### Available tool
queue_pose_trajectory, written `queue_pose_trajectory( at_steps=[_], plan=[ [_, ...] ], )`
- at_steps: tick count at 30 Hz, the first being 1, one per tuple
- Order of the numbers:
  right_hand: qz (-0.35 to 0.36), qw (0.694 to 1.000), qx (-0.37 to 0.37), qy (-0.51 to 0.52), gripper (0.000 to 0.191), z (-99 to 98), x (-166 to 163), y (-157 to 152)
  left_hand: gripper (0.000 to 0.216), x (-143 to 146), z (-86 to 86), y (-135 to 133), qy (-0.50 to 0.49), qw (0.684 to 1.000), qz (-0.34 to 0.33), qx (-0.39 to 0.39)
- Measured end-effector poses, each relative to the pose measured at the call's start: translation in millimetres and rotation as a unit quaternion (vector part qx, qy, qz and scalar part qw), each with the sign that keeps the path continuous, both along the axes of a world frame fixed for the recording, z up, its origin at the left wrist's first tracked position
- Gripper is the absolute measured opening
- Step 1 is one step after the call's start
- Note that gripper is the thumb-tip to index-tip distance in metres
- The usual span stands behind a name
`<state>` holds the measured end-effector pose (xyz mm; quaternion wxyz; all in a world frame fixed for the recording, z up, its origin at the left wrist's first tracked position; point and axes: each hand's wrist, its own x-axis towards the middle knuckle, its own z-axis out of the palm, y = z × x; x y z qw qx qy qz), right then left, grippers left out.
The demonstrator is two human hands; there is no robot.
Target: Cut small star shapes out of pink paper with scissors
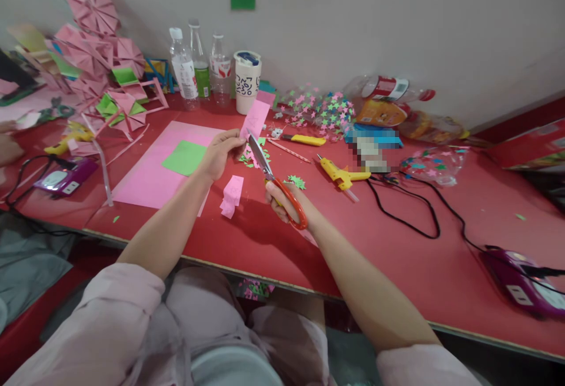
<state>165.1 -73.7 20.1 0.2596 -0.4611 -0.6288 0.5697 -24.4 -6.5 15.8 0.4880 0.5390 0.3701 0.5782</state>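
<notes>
Your left hand (223,150) has the pink strip (258,114) pinched, long side leaning kinda 1 o'clock, and your right hand (279,202) is clutching scissors (262,158) aimed 11 o'clock right at it.

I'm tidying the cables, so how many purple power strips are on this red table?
2. One purple power strip sits at the left of the red table, the other at the far right, near its front edge. Clutter could hide more.

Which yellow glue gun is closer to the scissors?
The glue gun just right of the scissors. The other glue gun lies much farther away, left of the big pink sheet, near a purple power box.
</notes>
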Motion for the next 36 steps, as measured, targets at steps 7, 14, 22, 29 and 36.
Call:
queue_pose_trajectory(
  at_steps=[7, 14, 22, 29, 36],
  plan=[
    [-0.024, 1.000, 0.009, -0.003, 0.048, -5.5, -2.4, -2.4, 0.021, 3.4, -1.4, -0.4, -0.017, 1.000, -0.003, 0.003],
    [-0.039, 0.999, 0.020, -0.019, 0.049, -9.5, -4.8, -1.9, 0.019, 4.8, -0.7, -1.2, -0.010, 1.000, 0.008, -0.001],
    [-0.038, 0.999, 0.023, -0.030, 0.050, -6.9, -5.3, -1.3, 0.020, 3.7, -1.4, -0.6, -0.018, 1.000, 0.000, 0.010],
    [-0.056, 0.998, -0.005, -0.043, 0.048, -6.1, -4.3, 1.8, 0.020, 0.1, -1.6, 0.2, -0.026, 1.000, 0.006, -0.003],
    [-0.057, 0.998, 0.004, -0.029, 0.051, -5.3, -3.2, 3.8, 0.018, -1.2, -2.2, 3.4, -0.066, 0.998, 0.013, -0.021]
  ],
)
